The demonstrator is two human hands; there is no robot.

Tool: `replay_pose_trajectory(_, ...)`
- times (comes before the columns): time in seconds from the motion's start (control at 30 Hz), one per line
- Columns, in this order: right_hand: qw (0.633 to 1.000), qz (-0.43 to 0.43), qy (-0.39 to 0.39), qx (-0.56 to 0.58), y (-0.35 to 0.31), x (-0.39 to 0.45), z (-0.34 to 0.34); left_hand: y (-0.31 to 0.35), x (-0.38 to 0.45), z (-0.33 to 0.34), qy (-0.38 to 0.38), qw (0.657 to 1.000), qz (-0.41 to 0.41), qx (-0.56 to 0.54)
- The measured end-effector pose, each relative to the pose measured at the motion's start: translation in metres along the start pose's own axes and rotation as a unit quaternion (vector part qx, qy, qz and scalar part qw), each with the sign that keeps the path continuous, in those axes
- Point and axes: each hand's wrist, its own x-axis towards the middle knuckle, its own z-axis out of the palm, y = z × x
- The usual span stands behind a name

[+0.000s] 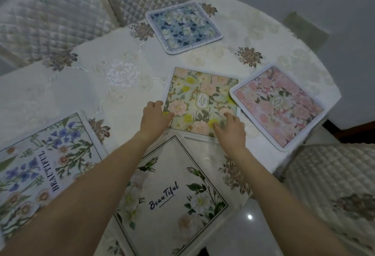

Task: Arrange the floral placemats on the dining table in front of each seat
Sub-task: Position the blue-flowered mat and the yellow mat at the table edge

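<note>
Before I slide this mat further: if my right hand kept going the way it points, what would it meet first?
Likely only more of the yellow-and-pink placemat under your right hand; beyond it, the blue placemat.

The blue-flowered placemat is cut off by the left edge, and the white-rose placemat is partly covered by both forearms. The oval label's lettering on the pink placemat is too small to be read.

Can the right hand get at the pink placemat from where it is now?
Probably yes. The right hand rests on the yellow-flowered placemat, and the pink placemat lies right beside it, overlapping its edge, with nothing on top or between.
</note>
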Motion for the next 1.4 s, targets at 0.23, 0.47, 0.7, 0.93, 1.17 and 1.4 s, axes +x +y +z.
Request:
replay_pose_trajectory(0.23,0.994,0.084,-0.046,-0.048,0.006,0.021,0.008,0.008,0.016,0.021,-0.022,0.997,-0.067,0.035)
replay_pose_trajectory(0.47,0.994,0.098,-0.045,-0.021,0.006,0.031,0.001,-0.005,0.036,0.016,-0.019,0.995,-0.073,-0.063)
replay_pose_trajectory(0.7,0.989,0.067,-0.031,0.127,0.001,0.035,0.005,-0.009,0.035,0.010,0.040,0.991,-0.014,-0.126)
replay_pose_trajectory(0.93,0.983,0.002,-0.010,0.182,-0.039,0.047,0.015,-0.029,0.038,-0.022,0.093,0.986,-0.025,-0.136)
replay_pose_trajectory(1.17,0.968,-0.097,-0.006,0.232,-0.099,0.069,0.031,-0.078,0.032,-0.052,0.159,0.957,-0.097,-0.223)
replay_pose_trajectory(1.4,0.958,-0.067,-0.052,0.272,-0.130,0.077,0.060,-0.118,0.012,-0.052,0.176,0.923,-0.217,-0.266)
